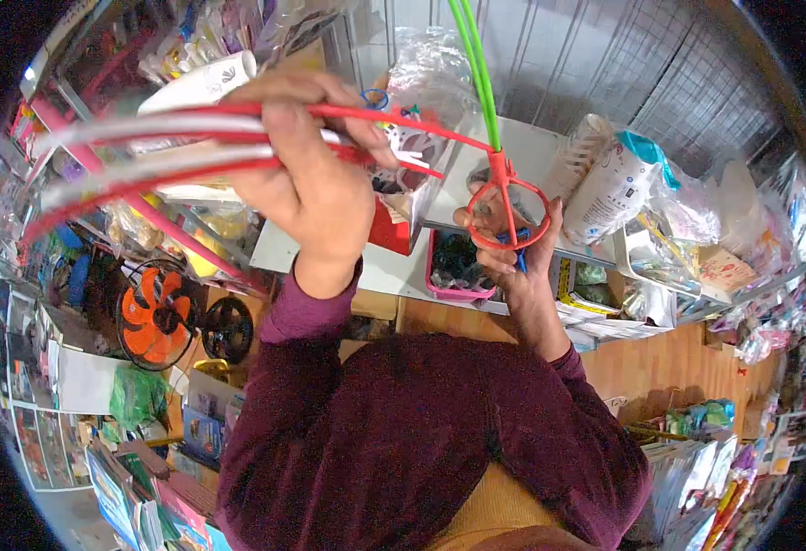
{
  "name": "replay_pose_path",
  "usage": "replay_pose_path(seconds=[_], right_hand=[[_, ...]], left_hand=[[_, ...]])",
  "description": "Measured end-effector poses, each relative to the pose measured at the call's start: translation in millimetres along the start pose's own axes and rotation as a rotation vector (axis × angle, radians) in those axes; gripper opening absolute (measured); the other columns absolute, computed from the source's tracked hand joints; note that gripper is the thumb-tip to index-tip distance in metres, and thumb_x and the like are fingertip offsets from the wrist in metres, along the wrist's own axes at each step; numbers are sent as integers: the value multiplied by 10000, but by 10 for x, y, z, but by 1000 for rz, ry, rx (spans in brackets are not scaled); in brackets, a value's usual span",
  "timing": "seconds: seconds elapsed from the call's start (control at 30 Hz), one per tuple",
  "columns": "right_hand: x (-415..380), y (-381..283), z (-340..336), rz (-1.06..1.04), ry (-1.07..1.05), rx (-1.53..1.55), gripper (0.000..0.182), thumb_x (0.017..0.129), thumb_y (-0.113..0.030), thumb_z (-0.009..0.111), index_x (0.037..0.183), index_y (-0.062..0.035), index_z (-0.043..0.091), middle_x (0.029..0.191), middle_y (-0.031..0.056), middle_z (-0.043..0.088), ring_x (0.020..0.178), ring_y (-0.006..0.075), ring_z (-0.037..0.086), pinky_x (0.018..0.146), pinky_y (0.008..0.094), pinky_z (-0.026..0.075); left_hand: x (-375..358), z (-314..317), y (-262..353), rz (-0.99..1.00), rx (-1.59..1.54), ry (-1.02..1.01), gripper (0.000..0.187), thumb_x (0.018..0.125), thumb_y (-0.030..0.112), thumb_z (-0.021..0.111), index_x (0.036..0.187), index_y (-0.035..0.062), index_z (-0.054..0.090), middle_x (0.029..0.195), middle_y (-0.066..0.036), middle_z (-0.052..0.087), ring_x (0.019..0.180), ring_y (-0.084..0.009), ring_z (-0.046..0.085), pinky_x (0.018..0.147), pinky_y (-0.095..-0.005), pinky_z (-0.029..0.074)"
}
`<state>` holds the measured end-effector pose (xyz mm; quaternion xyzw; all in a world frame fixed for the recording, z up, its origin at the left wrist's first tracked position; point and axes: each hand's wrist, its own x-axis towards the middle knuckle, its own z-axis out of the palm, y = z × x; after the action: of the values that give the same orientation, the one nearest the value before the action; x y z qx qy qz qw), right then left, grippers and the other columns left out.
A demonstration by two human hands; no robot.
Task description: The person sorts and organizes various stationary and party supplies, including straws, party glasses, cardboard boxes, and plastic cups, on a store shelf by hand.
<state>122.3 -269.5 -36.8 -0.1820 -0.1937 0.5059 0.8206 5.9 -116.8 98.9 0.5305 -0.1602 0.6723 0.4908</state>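
Observation:
My left hand [316, 170] is closed around a bundle of long, thin red and white plastic sticks [160, 161], which fan out to the left and are blurred at their far ends. One red stick [412, 121] reaches from this hand to the neck of a red ring-shaped plastic holder [516, 243] with spokes. Fingers of my right hand [531, 253] grip that holder from below. Two bright green sticks [478, 73] rise out of its neck. A small blue piece [520, 262] shows between the right fingers.
On the white counter [403, 275] is a pink basket [463, 292] with dark contents. Stacked cups [579, 156] and a white printed package [614, 188] stand at the right. An orange-bladed fan [155, 314] is at the lower left, beside a pink pole [183, 243].

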Motion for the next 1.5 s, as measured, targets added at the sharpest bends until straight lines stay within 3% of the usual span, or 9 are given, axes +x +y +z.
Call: replay_pose_path(seconds=[0.07,0.23,0.3,0.63,0.97,1.03,1.33,1.47,1.5], right_hand=[[-10,-6,-3,-8,-7,21,1044,633,-802,488,1302,-13,349,1004,287,544,344,60,336,301,168,299],[18,2,-23,-11,-111,76,1061,623,-791,515,1335,-32,312,1042,288,523,342,65,333,303,168,312],[15,1,1,-18,-115,57,1058,631,-723,600,1306,33,294,1030,277,439,349,68,345,306,177,342],[11,35,-19,-2,-56,57,1102,624,-776,536,1323,34,272,1016,290,455,329,57,384,292,157,355],[22,24,-96,26,-155,94,1016,621,-709,621,1321,-47,300,994,268,477,350,44,372,304,148,352],[25,25,-101,24,-193,117,1023,615,-720,613,1344,-74,302,1007,285,511,363,50,371,307,150,342],[-52,193,161,-95,-139,-279,899,611,-710,626,1212,-81,397,960,160,541,451,70,450,327,167,329],[-38,328,100,-135,-151,-245,874,620,-668,654,1201,-72,388,970,168,561,493,74,489,338,165,344],[-64,321,100,-100,-131,-277,896,591,-668,693,1188,-75,386,987,191,479,571,62,449,440,168,372]], left_hand=[[-65,1,55,39,-45,4,262,944,301,449,910,43,416,764,-132,490,438,-157,461,340,-253,396],[-14,-41,81,29,-17,63,302,959,307,403,893,13,395,747,-159,474,413,-144,471,327,-251,425],[-9,-61,88,26,-14,70,304,957,309,407,892,12,395,747,-159,474,410,-144,470,326,-251,424],[-60,-40,92,22,-21,87,291,956,306,409,896,22,382,761,-153,474,391,-145,456,319,-249,415],[-133,-35,79,-10,-23,77,258,963,280,397,895,32,373,748,-147,476,387,-134,432,321,-241,397],[-82,-55,88,-95,-50,199,241,963,283,405,894,54,381,738,-119,483,393,-119,426,320,-224,369],[-20,10,43,-287,22,374,195,963,266,420,869,95,420,641,-34,507,404,-72,400,315,-185,288],[25,-47,-62,-260,25,329,223,970,267,398,849,83,431,579,-29,475,391,-73,377,314,-195,273],[31,-38,-75,-215,9,316,243,971,270,397,826,78,432,563,-26,464,385,-76,370,314,-206,276]])
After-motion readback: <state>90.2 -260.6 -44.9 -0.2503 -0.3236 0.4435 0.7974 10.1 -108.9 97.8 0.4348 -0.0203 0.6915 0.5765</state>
